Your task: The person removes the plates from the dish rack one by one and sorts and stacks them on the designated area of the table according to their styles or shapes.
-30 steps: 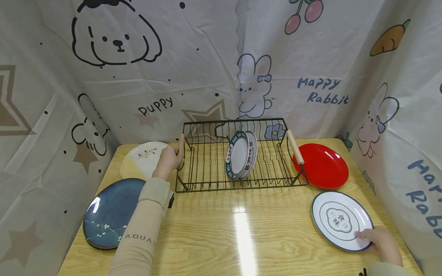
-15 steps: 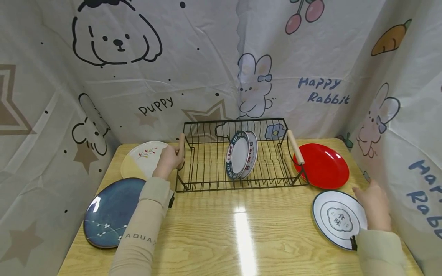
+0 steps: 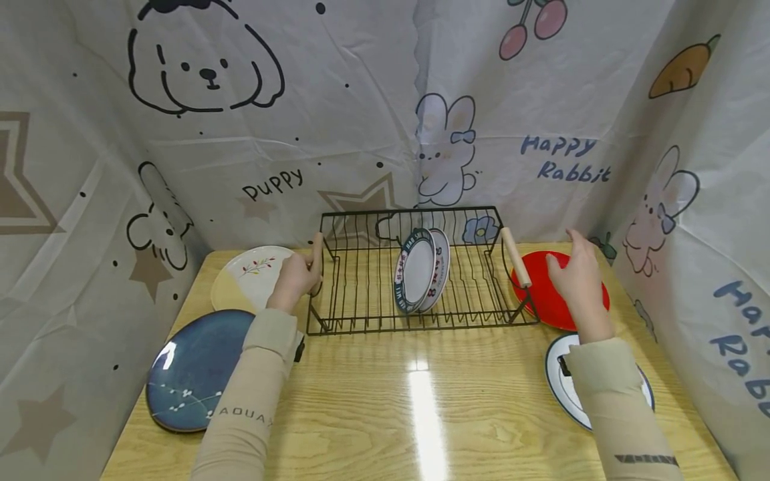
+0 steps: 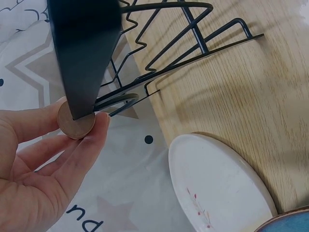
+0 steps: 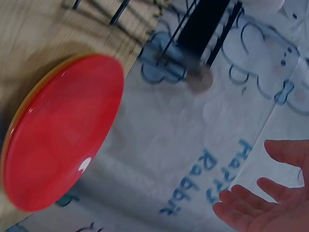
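Observation:
My left hand (image 3: 293,279) grips the left wooden handle (image 3: 317,248) of a black wire dish rack (image 3: 361,287); in the left wrist view thumb and fingers close round the handle's end (image 4: 76,124). Two patterned oval-looking plates (image 3: 415,272) stand on edge, side by side, near the rack's middle. My right hand (image 3: 577,284) hovers over the red plate (image 3: 541,300), thumb and fingers spread, holding nothing. To its left is the right wooden handle (image 3: 515,257), apart from the hand. Under my right sleeve lies a white plate with a blue rim (image 3: 562,387), partly hidden.
On the left, a blue plate (image 3: 192,367) with white blossoms lies in front of a cream and yellow plate (image 3: 240,284), partly behind my forearm. Printed cloth walls (image 3: 373,80) rise along the back and both sides of the wooden table (image 3: 385,401).
My right hand has let go of the blue-rimmed plate and moved forward and left, over the red plate. The left hand keeps its grip on the rack handle.

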Action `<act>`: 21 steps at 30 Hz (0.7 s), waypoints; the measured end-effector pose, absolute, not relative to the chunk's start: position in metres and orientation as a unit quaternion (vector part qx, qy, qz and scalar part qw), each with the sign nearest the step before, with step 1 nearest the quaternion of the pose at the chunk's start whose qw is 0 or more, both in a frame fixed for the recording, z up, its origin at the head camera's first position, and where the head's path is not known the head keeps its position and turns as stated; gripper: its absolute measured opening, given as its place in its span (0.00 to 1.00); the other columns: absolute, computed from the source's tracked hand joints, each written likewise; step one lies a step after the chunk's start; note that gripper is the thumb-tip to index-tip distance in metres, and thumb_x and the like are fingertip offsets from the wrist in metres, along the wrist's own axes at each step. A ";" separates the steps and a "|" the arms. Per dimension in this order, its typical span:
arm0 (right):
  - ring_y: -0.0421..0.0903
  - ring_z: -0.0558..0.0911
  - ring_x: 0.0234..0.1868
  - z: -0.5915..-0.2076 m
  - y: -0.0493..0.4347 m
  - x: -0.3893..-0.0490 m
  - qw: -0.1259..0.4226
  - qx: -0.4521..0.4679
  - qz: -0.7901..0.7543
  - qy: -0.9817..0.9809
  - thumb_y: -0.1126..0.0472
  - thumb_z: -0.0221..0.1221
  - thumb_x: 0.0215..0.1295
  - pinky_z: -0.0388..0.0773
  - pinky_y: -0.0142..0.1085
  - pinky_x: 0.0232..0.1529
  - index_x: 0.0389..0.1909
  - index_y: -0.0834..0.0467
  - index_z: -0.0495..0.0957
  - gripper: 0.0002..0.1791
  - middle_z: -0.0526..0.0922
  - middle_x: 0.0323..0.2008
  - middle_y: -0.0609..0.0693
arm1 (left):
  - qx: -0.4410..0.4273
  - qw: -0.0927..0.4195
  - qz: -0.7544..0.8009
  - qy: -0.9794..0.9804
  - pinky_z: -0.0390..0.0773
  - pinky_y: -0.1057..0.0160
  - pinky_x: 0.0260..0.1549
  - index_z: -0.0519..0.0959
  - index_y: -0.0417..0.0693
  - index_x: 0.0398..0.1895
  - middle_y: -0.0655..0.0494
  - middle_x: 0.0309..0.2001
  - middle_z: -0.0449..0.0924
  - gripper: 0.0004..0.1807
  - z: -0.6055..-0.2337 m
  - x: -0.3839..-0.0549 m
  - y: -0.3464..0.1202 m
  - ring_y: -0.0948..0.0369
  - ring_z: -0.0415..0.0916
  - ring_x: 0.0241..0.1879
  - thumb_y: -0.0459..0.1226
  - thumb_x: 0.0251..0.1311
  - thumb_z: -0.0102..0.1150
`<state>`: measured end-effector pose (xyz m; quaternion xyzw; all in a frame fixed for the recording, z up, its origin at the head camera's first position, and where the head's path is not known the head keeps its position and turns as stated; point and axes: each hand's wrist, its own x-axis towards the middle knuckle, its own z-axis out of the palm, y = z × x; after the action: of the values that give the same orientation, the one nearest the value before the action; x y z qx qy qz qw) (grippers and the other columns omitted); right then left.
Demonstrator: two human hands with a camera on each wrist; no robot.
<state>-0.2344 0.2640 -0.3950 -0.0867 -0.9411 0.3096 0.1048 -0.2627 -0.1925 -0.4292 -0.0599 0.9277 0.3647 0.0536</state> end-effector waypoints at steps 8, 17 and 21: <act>0.64 0.61 0.62 -0.404 0.211 -0.251 0.108 0.027 0.344 -0.932 0.62 0.52 0.65 0.58 0.57 0.58 0.68 0.61 0.52 0.32 0.57 0.65 0.65 | -0.068 0.058 0.371 0.924 0.59 0.63 0.11 0.66 0.44 0.09 0.38 0.20 0.79 0.43 -0.430 -0.262 -0.192 0.50 0.79 0.25 0.69 0.56 0.21; 0.61 0.63 0.61 -0.422 0.169 -0.255 0.067 0.091 0.390 -0.914 0.62 0.53 0.64 0.61 0.53 0.57 0.67 0.63 0.53 0.32 0.60 0.63 0.65 | -0.070 0.052 0.368 0.926 0.61 0.62 0.13 0.65 0.46 0.06 0.38 0.18 0.79 0.42 -0.429 -0.263 -0.191 0.50 0.81 0.28 0.69 0.56 0.21; 0.62 0.65 0.59 -0.426 0.156 -0.255 0.039 0.087 0.409 -0.908 0.60 0.54 0.64 0.64 0.53 0.55 0.67 0.63 0.53 0.33 0.61 0.63 0.64 | -0.069 0.053 0.370 0.925 0.62 0.62 0.13 0.64 0.46 0.05 0.39 0.18 0.78 0.42 -0.429 -0.263 -0.191 0.50 0.81 0.29 0.69 0.56 0.21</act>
<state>-0.2547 0.1564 -0.4264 0.0867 -0.9076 0.4090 0.0386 -0.2629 -0.1907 -0.4288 -0.0685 0.9248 0.3704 0.0535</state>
